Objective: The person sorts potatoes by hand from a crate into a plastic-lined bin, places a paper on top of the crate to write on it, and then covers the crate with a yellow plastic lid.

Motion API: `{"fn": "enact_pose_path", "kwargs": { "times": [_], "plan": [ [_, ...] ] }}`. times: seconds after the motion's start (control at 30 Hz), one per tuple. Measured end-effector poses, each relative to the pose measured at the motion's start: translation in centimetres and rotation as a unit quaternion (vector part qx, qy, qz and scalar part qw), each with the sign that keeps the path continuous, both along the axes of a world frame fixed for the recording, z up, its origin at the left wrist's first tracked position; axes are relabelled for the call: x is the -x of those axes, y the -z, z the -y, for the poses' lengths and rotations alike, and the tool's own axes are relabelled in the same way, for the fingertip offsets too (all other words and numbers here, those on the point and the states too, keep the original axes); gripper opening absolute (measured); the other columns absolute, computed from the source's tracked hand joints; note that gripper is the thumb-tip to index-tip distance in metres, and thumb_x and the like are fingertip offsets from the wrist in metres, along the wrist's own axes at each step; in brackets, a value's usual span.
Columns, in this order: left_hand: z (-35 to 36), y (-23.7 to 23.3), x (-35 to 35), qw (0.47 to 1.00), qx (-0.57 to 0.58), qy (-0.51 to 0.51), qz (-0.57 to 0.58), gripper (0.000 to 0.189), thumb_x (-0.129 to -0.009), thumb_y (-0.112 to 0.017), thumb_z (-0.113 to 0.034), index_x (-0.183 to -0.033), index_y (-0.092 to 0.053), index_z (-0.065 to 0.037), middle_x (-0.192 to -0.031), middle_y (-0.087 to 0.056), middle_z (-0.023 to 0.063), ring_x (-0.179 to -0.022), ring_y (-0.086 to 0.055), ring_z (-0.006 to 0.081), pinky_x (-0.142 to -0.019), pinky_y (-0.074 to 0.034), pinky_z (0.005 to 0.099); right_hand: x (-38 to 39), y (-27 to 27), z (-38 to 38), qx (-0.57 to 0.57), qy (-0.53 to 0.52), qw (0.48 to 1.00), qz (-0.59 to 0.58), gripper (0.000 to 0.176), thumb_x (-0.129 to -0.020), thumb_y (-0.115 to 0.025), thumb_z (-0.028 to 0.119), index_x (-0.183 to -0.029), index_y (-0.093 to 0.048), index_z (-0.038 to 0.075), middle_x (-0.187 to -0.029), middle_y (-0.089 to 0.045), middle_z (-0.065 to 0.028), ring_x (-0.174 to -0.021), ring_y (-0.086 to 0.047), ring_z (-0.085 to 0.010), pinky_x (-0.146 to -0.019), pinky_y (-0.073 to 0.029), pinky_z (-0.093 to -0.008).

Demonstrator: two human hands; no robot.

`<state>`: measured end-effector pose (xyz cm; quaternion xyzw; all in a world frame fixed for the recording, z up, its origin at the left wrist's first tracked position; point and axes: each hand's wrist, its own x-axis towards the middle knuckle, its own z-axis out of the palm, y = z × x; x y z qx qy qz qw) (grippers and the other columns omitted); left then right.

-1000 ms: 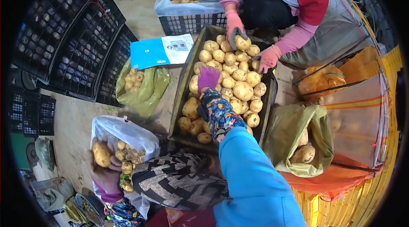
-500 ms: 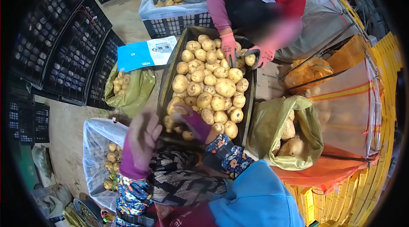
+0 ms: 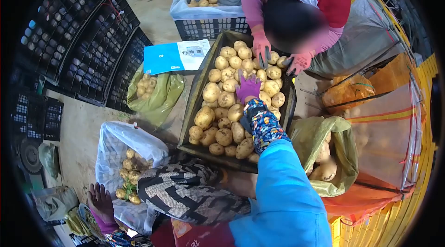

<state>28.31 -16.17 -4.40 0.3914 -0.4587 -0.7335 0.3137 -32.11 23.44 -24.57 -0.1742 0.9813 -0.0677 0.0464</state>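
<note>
My right hand (image 3: 249, 88), in a purple glove, reaches over the middle of a dark tray (image 3: 194, 87) heaped with potatoes (image 3: 226, 99). Its fingers are spread across the potatoes and grip none that I can see. Far to the lower left, my left hand (image 3: 101, 204) is held with fingers apart and nothing in it. Beside it stands a crate lined with white plastic (image 3: 109, 147), with several potatoes (image 3: 130, 164) and some green leaves inside.
Across the tray, a co-worker's pink-gloved hands (image 3: 262, 45) touch the potatoes. A green sack of potatoes (image 3: 343, 140) stands to the right, another green sack (image 3: 167, 94) to the left. Behind are a lined crate (image 3: 208, 26), a blue and white packet (image 3: 162, 58) and stacked black crates (image 3: 99, 52).
My right hand has moved from the tray's near end to its middle. My left hand has swung down and left, away from the tray. The view has shifted slightly.
</note>
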Motion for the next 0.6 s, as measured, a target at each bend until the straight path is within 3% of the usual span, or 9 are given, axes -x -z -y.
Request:
{"fn": "enact_pose_path", "kwargs": {
  "times": [0.07,0.17,0.2,0.23,0.3,0.4,0.43,0.5,0.6],
  "plan": [
    [-0.6,0.5,-1.9,1.000,-0.015,-0.006,-0.005,0.048,-0.099,-0.044,-0.040,-0.141,-0.042,-0.016,-0.140,-0.047,0.0049,-0.130,-0.042,0.0205,-0.102,-0.037,0.0337,0.7,-1.1,0.0,-0.013,-0.008,0.998,0.059,0.068,-0.092,-0.047,0.043,-0.152,-0.021,0.024,-0.145,-0.039,-0.0236,-0.139,-0.026,-0.0413,-0.112,-0.014,-0.0565],
    [-0.4,1.1,-3.6,0.999,-0.033,-0.013,0.010,0.048,-0.099,-0.046,-0.041,-0.140,-0.044,-0.016,-0.140,-0.048,0.0037,-0.129,-0.043,0.0200,-0.100,-0.039,0.0329,-0.1,-1.3,0.4,0.033,0.037,0.999,-0.020,0.072,-0.088,-0.053,0.045,-0.150,-0.027,0.020,-0.143,-0.041,-0.0218,-0.138,-0.030,-0.0388,-0.110,-0.020,-0.0557],
    [-0.5,1.3,-3.5,0.997,-0.062,-0.054,0.009,0.047,-0.099,-0.046,-0.041,-0.139,-0.045,-0.016,-0.139,-0.048,0.0035,-0.128,-0.044,0.0199,-0.100,-0.040,0.0328,-1.3,0.6,0.5,0.121,0.026,0.983,-0.139,0.070,-0.087,-0.054,0.046,-0.146,-0.035,0.014,-0.146,-0.039,-0.0200,-0.138,-0.031,-0.0384,-0.110,-0.022,-0.0549],
    [-1.1,1.3,-3.2,0.994,-0.080,-0.076,0.013,0.047,-0.099,-0.046,-0.040,-0.139,-0.045,-0.016,-0.139,-0.048,0.0034,-0.128,-0.044,0.0199,-0.100,-0.040,0.0328,-2.1,1.1,0.4,0.052,-0.004,0.997,-0.054,0.068,-0.087,-0.055,0.045,-0.142,-0.038,0.009,-0.146,-0.039,-0.0191,-0.136,-0.034,-0.0377,-0.109,-0.025,-0.0535],
    [-2.1,0.6,-2.3,0.990,-0.101,-0.100,0.021,0.046,-0.099,-0.046,-0.040,-0.139,-0.046,-0.016,-0.139,-0.048,0.0032,-0.128,-0.044,0.0198,-0.100,-0.040,0.0330,-3.4,3.4,-0.8,0.078,-0.053,0.989,-0.114,0.063,-0.087,-0.056,0.041,-0.138,-0.042,0.008,-0.143,-0.042,-0.0185,-0.132,-0.038,-0.0364,-0.107,-0.029,-0.0516],
    [-1.2,1.4,-3.6,0.997,-0.076,-0.024,-0.012,0.046,-0.099,-0.046,-0.040,-0.138,-0.047,-0.016,-0.139,-0.048,0.0036,-0.127,-0.045,0.0194,-0.100,-0.040,0.0336,-1.9,-0.5,0.0,0.203,0.051,0.978,0.027,0.061,-0.085,-0.058,0.037,-0.137,-0.043,0.009,-0.139,-0.046,-0.0179,-0.128,-0.042,-0.0349,-0.104,-0.035,-0.0493],
    [-0.9,1.9,-4.1,0.998,-0.062,0.013,-0.030,0.045,-0.099,-0.046,-0.040,-0.138,-0.047,-0.016,-0.139,-0.048,0.0038,-0.127,-0.045,0.0193,-0.100,-0.040,0.0337,-1.4,-0.5,0.2,0.191,0.049,0.980,-0.025,0.061,-0.084,-0.058,0.035,-0.138,-0.044,0.009,-0.138,-0.047,-0.0173,-0.129,-0.042,-0.0346,-0.103,-0.035,-0.0489],
    [-2.8,-0.3,-1.5,0.990,-0.110,-0.085,-0.012,0.046,-0.099,-0.047,-0.040,-0.138,-0.047,-0.016,-0.138,-0.048,0.0041,-0.126,-0.045,0.0190,-0.100,-0.041,0.0336,-0.4,-0.2,0.9,0.167,0.045,0.977,-0.127,0.061,-0.083,-0.058,0.032,-0.138,-0.044,0.009,-0.137,-0.049,-0.0160,-0.130,-0.041,-0.0341,-0.101,-0.036,-0.0482],
    [-2.1,1.8,-3.4,0.995,-0.058,-0.080,0.016,0.045,-0.099,-0.046,-0.040,-0.137,-0.047,-0.015,-0.137,-0.049,0.0045,-0.125,-0.047,0.0188,-0.099,-0.042,0.0333,1.4,0.2,2.1,0.072,0.028,0.993,-0.086,0.061,-0.083,-0.060,0.031,-0.138,-0.043,0.011,-0.140,-0.045,-0.0148,-0.128,-0.043,-0.0333,-0.098,-0.041,-0.0467]
  ]
}}
